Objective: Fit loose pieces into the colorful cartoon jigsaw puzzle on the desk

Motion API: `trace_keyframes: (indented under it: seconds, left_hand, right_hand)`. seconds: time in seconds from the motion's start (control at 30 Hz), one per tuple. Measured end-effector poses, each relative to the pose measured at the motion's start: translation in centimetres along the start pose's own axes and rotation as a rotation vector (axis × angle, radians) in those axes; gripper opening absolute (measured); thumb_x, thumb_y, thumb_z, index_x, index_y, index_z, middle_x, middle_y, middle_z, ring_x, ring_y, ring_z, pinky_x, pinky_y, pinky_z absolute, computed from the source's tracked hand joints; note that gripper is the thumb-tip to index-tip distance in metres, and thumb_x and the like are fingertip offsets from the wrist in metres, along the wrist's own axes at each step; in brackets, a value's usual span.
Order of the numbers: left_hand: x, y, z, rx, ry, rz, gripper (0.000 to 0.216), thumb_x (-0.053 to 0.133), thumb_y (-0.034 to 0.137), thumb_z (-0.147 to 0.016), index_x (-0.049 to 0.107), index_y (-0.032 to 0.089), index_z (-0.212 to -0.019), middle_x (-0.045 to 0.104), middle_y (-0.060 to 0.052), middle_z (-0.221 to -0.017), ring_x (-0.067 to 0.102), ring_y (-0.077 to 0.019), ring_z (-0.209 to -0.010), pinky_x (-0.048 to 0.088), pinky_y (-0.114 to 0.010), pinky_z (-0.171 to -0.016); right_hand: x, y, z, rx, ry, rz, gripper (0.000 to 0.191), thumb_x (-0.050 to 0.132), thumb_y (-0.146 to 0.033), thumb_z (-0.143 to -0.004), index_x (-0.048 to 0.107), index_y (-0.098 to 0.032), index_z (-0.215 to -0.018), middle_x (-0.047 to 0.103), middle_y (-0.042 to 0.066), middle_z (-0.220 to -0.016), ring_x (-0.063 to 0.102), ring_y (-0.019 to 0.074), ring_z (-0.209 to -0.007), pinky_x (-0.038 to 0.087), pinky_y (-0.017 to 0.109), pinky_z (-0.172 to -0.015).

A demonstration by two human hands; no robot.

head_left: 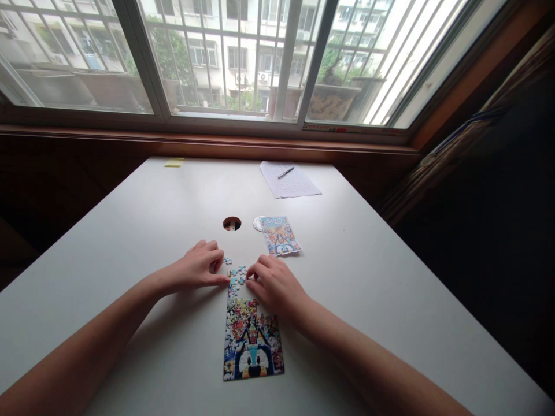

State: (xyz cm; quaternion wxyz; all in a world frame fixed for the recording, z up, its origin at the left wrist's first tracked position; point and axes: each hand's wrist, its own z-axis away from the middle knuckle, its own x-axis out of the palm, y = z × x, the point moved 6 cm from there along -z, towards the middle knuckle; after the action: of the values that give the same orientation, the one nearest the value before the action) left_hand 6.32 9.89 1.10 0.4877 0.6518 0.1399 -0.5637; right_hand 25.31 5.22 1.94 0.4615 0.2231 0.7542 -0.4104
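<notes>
Nearest on the white surface (pixel 390 300) lay a partly built jigsaw puzzle (pixel 254 341), its lower rows finished and showing a cartoon dog's face, its upper edge ragged. Just beyond, both bare hands met at that unfinished edge. The left hand (pixel 199 267) was loosely curled and gripped nothing, its fingertip pressed on the puzzle's top left corner. The right hand (pixel 275 286) had its fingertips bunched against a small cluster of loose pieces (pixel 237 271); whether it was pinching one could not be told. A single piece (pixel 227 260) sat just beside the left hand's knuckles. Farther off lay a colourful picture card (pixel 281 236), overlapping a round disc (pixel 258 222), near a cable hole (pixel 232 223). Beyond those rested a sheet of paper (pixel 290 184) with a pen (pixel 285 172) on it, and yellow notes (pixel 174 163) by the window (pixel 243 58)
</notes>
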Motion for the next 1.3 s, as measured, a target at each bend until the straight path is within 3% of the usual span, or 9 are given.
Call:
trace_keyframes:
  seconds: [1.3]
  left_hand:
    - [0.15,-0.22,-0.19,0.008,0.013,0.004,0.051,0.065,0.070,-0.080,0.055,0.019,-0.074,0.053,-0.005,-0.091,0.046,-0.0250,-0.092,0.039,-0.033,-0.077]
  right_hand:
    - [0.51,0.14,0.14,-0.026,-0.007,0.011,0.008,0.066,-0.029,-0.092,0.069,-0.022,-0.095,0.065,0.004,-0.095,0.057,0.0208,-0.094,0.041,0.035,-0.087]
